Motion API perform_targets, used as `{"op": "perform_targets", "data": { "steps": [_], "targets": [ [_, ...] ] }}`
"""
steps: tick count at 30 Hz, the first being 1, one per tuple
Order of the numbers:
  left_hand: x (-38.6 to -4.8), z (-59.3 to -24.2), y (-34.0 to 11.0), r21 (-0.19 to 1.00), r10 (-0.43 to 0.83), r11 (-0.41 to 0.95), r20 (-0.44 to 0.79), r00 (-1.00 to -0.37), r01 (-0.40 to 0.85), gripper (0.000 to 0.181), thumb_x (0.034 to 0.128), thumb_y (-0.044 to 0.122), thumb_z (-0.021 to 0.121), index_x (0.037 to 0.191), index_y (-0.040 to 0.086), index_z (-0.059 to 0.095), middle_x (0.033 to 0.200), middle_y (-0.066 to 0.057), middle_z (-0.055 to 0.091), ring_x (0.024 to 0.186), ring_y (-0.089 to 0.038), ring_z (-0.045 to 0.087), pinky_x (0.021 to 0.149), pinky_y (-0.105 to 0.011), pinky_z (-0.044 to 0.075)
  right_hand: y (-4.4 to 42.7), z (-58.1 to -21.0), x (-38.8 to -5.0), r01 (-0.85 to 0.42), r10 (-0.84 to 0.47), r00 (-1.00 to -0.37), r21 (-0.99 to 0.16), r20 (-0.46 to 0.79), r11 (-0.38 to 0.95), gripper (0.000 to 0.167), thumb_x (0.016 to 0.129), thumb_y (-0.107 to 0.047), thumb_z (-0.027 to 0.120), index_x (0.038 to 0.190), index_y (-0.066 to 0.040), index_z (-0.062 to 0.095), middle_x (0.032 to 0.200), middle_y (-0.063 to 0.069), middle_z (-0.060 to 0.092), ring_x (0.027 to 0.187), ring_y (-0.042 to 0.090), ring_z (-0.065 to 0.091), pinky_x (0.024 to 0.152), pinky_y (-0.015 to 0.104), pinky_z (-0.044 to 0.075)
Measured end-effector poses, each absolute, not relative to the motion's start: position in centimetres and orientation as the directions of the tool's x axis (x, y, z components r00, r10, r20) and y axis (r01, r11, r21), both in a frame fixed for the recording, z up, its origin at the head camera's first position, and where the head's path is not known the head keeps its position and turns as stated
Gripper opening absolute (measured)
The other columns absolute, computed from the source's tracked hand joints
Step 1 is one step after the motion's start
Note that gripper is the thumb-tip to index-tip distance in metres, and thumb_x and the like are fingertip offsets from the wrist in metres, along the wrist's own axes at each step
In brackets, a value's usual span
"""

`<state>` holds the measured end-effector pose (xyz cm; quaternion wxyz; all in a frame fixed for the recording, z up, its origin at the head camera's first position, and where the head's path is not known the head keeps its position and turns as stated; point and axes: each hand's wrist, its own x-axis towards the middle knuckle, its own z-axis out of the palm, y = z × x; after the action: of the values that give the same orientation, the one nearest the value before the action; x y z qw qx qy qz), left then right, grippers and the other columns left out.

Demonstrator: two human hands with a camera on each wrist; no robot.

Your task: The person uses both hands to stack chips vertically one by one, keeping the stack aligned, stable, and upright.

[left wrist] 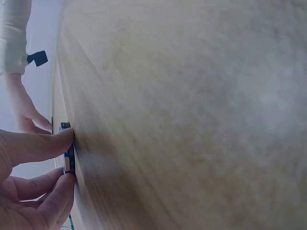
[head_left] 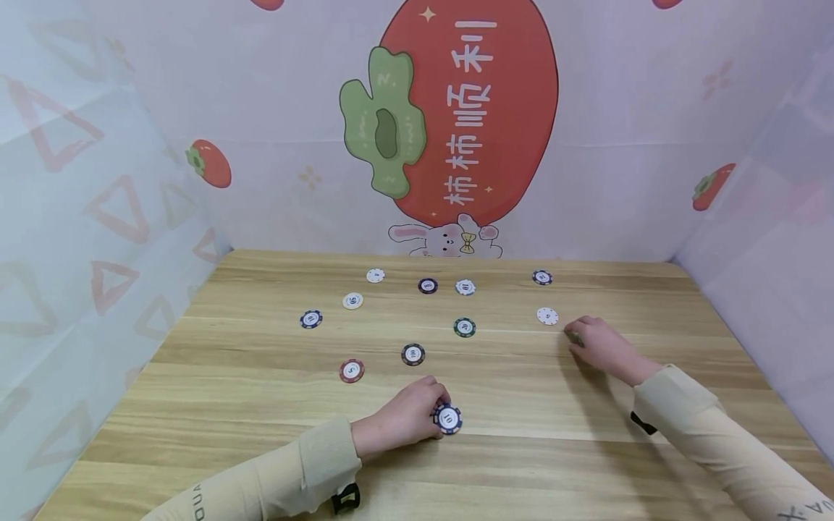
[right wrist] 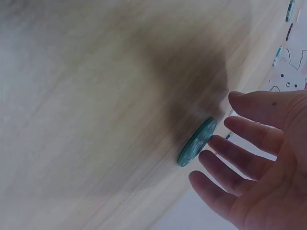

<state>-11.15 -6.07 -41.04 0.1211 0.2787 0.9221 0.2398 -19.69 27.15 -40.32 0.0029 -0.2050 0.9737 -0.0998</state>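
My left hand (head_left: 407, 414) pinches a blue chip marked 10 (head_left: 447, 418) near the front middle of the table; in the left wrist view, thumb and fingers of the hand (left wrist: 36, 177) hold the chip's edge (left wrist: 68, 158) low against the wood. Over at the right, my right hand (head_left: 602, 347) is beside a green chip (head_left: 575, 337), largely covered by the fingers in the head view. The right wrist view shows the green chip (right wrist: 197, 142) on the table, with the relaxed, spread fingers of the hand (right wrist: 259, 158) next to it.
Several chips lie spread over the table (head_left: 260, 405), among them a white one (head_left: 547, 316) just beyond my right hand, a black one (head_left: 413, 354), a red one (head_left: 352, 370) and a green one (head_left: 465, 327). Cloth walls with printed fruit (head_left: 508, 108) stand behind and at both sides.
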Motion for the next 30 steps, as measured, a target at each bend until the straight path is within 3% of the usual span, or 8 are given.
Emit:
{"op": "perform_targets", "data": {
  "steps": [15, 23, 30],
  "targets": [
    [-11.15, -40.89, -6.09, 0.513, 0.573, 0.729, -0.095, -0.814, 0.453, 0.033, 0.0653, 0.008, 0.078, 0.094, 0.005, 0.062, 0.084, 0.004, 0.05, 0.073, -0.005, 0.045, 0.07, -0.019, 0.042, 27.6, -40.23, -19.25, -0.318, -0.337, -0.941, -0.245, -0.037, 0.916, 0.03, 0.074, 0.014, 0.053, 0.104, 0.012, 0.058, 0.1, 0.028, 0.053, 0.093, 0.043, 0.053, 0.08, 0.051, 0.044],
    [-11.1, -40.76, -6.08, 0.513, 0.571, 0.73, -0.095, -0.816, 0.451, 0.033, 0.0652, 0.007, 0.078, 0.094, 0.005, 0.062, 0.083, 0.004, 0.05, 0.073, -0.004, 0.045, 0.069, -0.019, 0.042, 27.6, -40.06, -19.28, -0.355, -0.364, -0.931, -0.25, 0.01, 0.901, 0.029, 0.069, 0.012, 0.06, 0.097, 0.013, 0.06, 0.091, 0.024, 0.053, 0.084, 0.036, 0.055, 0.075, 0.048, 0.047],
    [-11.11, -40.81, -6.04, 0.51, 0.57, 0.732, -0.097, -0.816, 0.451, 0.033, 0.065, 0.007, 0.078, 0.093, 0.005, 0.062, 0.083, 0.004, 0.049, 0.072, -0.004, 0.044, 0.069, -0.018, 0.042, 27.38, -39.72, -19.11, -0.378, -0.372, -0.925, -0.264, 0.074, 0.887, 0.019, 0.068, 0.009, 0.066, 0.086, 0.005, 0.063, 0.084, 0.017, 0.049, 0.075, 0.027, 0.051, 0.068, 0.043, 0.048]
  ]
}}
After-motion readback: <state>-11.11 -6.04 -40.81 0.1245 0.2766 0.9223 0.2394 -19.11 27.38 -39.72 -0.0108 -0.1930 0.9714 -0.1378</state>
